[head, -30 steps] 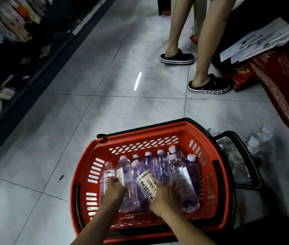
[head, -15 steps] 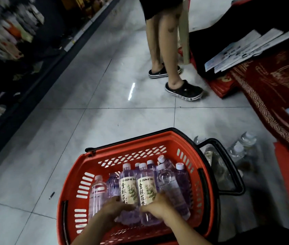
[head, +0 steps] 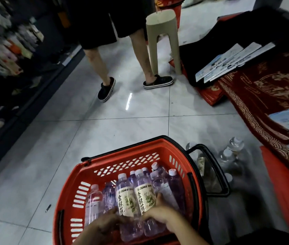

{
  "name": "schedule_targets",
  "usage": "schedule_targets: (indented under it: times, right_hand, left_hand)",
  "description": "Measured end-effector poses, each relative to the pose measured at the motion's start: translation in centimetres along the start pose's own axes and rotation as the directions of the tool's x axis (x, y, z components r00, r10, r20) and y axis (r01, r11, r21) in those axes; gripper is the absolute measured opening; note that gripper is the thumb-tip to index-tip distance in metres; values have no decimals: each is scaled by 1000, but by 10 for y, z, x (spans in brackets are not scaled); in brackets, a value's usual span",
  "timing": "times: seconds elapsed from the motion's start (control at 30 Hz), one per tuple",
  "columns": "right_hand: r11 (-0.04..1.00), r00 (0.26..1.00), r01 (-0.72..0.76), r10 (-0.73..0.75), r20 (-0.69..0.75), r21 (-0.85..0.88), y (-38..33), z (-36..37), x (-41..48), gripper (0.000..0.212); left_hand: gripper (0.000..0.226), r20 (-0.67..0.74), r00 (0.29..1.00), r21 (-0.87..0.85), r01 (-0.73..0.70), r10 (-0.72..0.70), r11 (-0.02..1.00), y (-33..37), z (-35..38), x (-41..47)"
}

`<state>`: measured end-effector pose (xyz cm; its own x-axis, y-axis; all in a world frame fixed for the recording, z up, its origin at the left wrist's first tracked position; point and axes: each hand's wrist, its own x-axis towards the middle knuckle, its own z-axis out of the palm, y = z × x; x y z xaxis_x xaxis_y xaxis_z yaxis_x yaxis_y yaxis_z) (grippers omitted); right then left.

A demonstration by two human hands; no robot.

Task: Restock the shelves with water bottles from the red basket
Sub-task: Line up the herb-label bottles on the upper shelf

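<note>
A red basket point(head: 104, 167) with a black handle stands on the tiled floor at the bottom of the view. Several clear water bottles with white caps lie in it. Two of them show cream labels facing up. My left hand point(head: 107, 221) grips the left labelled bottle point(head: 125, 197) near its lower half. My right hand point(head: 157, 212) grips the right labelled bottle point(head: 144, 193) from its right side. Both bottles are side by side, caps pointing away from me. The shelves point(head: 7, 59) run along the left, dark and blurred.
Another person's legs in black clogs point(head: 106, 89) stand ahead on the aisle, beside a beige plastic stool point(head: 163, 38). More bottles point(head: 228, 152) stand on the floor right of the basket. Red mats point(head: 264, 96) and white packets lie at right.
Both hands have drawn two labelled bottles together and turned their labels up. The view tilted up. The other person stepped closer and to the left.
</note>
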<state>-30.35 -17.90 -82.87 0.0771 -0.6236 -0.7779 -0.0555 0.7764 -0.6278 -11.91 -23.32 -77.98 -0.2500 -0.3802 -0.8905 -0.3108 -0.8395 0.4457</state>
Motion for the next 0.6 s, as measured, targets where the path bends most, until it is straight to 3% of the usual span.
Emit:
schedule_targets:
  times: [0.13, 0.37, 0.5, 0.6]
  right_hand:
    - [992, 994, 108, -109, 25, 67, -20, -14, -26, 131]
    - [914, 915, 395, -380, -138, 97, -47, -42, -105, 127]
    - [801, 771, 595, -546, -328, 66, -58, -71, -176, 87]
    - [730, 618, 681, -612, -493, -52, -62, -96, -243, 79]
  left_hand:
    - [70, -20, 987, 92, -159, 161, 983, 6, 3, -21]
    - [83, 68, 887, 210, -460, 457, 862, 48, 35, -78]
    - [82, 233, 760, 166, -646, 607, 745, 78, 83, -115]
    - [81, 388, 608, 106, -776, 693, 622, 96, 135, -150]
